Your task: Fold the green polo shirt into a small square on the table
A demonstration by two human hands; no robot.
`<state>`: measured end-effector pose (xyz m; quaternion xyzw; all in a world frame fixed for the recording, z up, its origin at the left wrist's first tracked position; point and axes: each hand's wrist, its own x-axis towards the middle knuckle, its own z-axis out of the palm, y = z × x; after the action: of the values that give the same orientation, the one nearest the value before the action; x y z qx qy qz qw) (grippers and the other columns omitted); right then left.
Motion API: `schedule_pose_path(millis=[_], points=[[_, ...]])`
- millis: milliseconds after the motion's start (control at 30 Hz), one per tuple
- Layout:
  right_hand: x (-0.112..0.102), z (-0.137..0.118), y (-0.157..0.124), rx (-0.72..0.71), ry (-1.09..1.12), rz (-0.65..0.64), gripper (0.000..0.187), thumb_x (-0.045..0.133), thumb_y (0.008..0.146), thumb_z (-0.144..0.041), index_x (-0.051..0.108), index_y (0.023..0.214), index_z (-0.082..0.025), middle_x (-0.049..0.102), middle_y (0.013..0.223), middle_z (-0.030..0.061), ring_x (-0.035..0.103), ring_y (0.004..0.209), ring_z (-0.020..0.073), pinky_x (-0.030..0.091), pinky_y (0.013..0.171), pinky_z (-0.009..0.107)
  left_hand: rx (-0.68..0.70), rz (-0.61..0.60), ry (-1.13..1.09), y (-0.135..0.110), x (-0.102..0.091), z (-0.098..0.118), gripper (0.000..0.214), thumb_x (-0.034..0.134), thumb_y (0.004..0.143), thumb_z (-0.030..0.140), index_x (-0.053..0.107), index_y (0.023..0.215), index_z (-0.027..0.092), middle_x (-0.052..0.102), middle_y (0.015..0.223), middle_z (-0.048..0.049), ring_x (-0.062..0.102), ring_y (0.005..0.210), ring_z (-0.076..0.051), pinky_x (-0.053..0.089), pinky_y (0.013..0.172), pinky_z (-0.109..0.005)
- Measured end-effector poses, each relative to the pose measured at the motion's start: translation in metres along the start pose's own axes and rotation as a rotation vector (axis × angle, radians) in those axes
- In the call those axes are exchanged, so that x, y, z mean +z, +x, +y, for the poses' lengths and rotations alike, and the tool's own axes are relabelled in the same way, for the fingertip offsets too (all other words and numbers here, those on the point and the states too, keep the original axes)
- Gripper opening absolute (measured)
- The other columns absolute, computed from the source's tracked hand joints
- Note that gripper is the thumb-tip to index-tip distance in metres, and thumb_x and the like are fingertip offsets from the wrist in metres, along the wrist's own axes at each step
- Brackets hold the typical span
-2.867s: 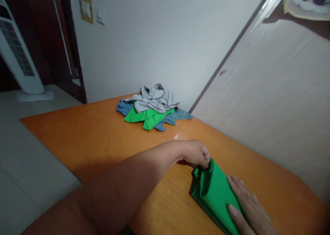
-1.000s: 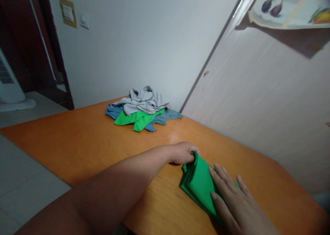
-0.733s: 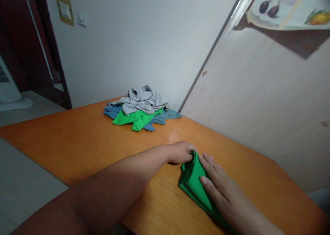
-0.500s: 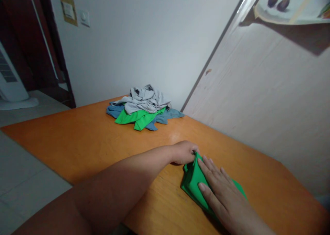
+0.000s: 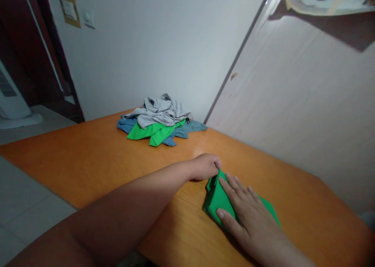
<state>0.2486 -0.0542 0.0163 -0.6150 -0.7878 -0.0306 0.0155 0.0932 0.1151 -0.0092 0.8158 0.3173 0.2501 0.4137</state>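
Note:
A folded green cloth garment (image 5: 216,204) lies on the orange-brown table near its front right. My right hand (image 5: 246,204) rests flat across the top of it, fingers stretched out. At the garment's far left corner is my left hand (image 5: 205,166), its fingers curled closed on the edge of the fabric; the fingertips are partly hidden. Part of the green cloth also shows beyond my right hand, on its right side. The exact kind of garment cannot be made out.
A loose heap of clothes stands at the back of the table (image 5: 96,153): a grey garment (image 5: 164,110) on top, a bright green one (image 5: 155,132) and blue ones (image 5: 125,125) beneath. Walls border the table behind and to the right. Floor tiles (image 5: 26,192) show at left.
The camera view has shifted slightly. My left hand stays at the corner of the green garment, and my right hand still lies flat on it.

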Motion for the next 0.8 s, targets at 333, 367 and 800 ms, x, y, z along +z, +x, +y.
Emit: schedule_pose_path(millis=[333, 367, 800], points=[[-0.007, -0.004, 0.003, 0.030, 0.120, -0.034, 0.073, 0.040, 0.095, -0.064, 0.015, 0.157, -0.034, 0.017, 0.163, 0.0035, 0.020, 0.149, 0.0318, 0.021, 0.119, 0.061, 0.304, 0.282, 0.175, -0.014, -0.011, 0.040, 0.022, 0.042, 0.096, 0.025, 0.063, 0.094, 0.018, 0.068, 0.091, -0.0026, 0.062, 0.089, -0.017, 0.048, 0.078, -0.027], [-0.008, -0.005, 0.003, 0.030, 0.136, -0.029, 0.073, 0.041, 0.095, -0.064, 0.016, 0.157, -0.034, 0.017, 0.163, 0.0037, 0.020, 0.149, 0.0320, 0.020, 0.119, 0.061, 0.305, 0.288, 0.184, -0.015, -0.011, 0.042, 0.024, 0.041, 0.097, 0.027, 0.063, 0.093, 0.018, 0.067, 0.090, -0.0028, 0.062, 0.089, -0.017, 0.048, 0.078, -0.027], [-0.025, 0.027, 0.000, 0.104, 0.682, 0.241, 0.045, 0.047, 0.096, -0.041, 0.057, 0.137, -0.027, 0.060, 0.139, 0.0064, 0.055, 0.128, 0.0243, 0.039, 0.112, 0.047, 0.353, 0.007, 0.478, -0.044, 0.016, 0.072, 0.054, 0.032, 0.103, 0.049, 0.055, 0.134, 0.011, 0.059, 0.137, -0.0159, 0.055, 0.127, -0.027, 0.043, 0.107, -0.044]])
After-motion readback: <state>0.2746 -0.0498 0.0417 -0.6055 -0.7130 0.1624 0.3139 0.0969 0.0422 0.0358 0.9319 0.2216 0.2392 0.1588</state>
